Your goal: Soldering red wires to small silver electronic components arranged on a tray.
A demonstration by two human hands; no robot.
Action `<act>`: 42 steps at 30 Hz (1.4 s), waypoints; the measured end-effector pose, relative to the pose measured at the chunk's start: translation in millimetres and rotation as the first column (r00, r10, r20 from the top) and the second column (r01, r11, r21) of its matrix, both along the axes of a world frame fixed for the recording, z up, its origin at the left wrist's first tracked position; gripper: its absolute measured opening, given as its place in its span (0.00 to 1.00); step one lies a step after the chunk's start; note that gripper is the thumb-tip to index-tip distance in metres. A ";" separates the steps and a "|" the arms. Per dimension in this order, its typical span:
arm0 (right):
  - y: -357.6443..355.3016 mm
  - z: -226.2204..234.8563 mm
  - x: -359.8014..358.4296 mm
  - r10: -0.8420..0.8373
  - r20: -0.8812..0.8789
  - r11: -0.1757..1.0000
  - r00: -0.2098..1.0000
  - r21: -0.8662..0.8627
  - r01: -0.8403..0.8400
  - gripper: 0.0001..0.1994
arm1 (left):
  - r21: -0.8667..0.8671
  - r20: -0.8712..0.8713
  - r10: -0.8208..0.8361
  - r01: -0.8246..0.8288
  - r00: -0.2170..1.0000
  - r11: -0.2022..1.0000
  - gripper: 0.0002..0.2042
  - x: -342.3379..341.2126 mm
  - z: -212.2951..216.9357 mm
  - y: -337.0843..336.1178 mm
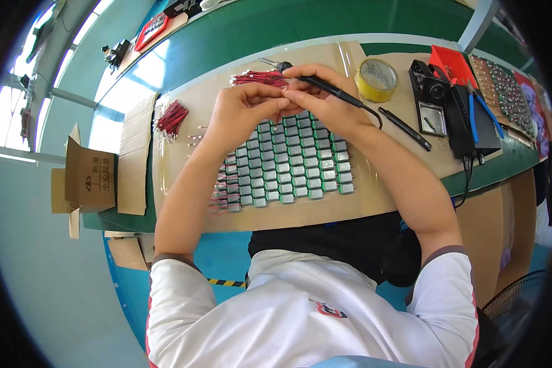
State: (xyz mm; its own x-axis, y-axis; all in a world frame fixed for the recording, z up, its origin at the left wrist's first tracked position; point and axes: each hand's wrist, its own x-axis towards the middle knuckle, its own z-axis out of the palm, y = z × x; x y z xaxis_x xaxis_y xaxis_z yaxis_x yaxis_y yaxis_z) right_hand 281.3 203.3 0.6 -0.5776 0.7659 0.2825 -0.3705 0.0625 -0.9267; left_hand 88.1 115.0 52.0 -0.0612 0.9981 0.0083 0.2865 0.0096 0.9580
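Note:
My left hand and my right hand meet above the far part of the mat. The left thumb and index finger pinch a thin red wire, mostly covered by fingers. Across the right hand lies a black soldering iron, its metal tip pointing to the far left; the right thumb and fingertip also close near the wire. Below both hands stand close rows of small grey blocks with green edges, perhaps small motors. Red leads run from those at the left side. Behind the hands lies a bundle of red wires.
Another red wire bundle lies left on the cardboard mat. To the right are yellow tape, a black pen-like tool, a black soldering station, blue-handled pliers and a red bin. A cardboard box stands left.

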 end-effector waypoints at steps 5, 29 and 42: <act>-9.0 -1.5 -7.1 -0.030 0.012 0.999 0.999 0.019 0.030 0.16 | 0.024 0.019 -0.016 0.016 1.000 1.000 0.11 -12.8 -4.5 -1.7; -32.2 2.8 -37.4 -0.139 0.047 0.964 0.989 0.235 0.125 0.16 | -0.006 0.105 -0.029 0.030 0.994 1.000 0.10 -46.8 -7.8 -23.8; -40.6 2.9 -39.1 -0.232 -0.012 0.912 0.973 0.344 0.222 0.16 | -0.036 0.243 0.075 -0.068 0.967 0.997 0.08 -53.9 -7.7 -23.2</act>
State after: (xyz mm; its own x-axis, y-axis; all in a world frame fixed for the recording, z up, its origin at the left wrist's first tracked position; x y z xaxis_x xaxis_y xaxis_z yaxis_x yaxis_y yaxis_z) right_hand 242.1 162.7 3.4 -0.4112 0.7374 0.5358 -0.2829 0.4555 -0.8441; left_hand 34.2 91.8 44.4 -0.1289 0.9907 -0.0430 0.0415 0.0487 0.9979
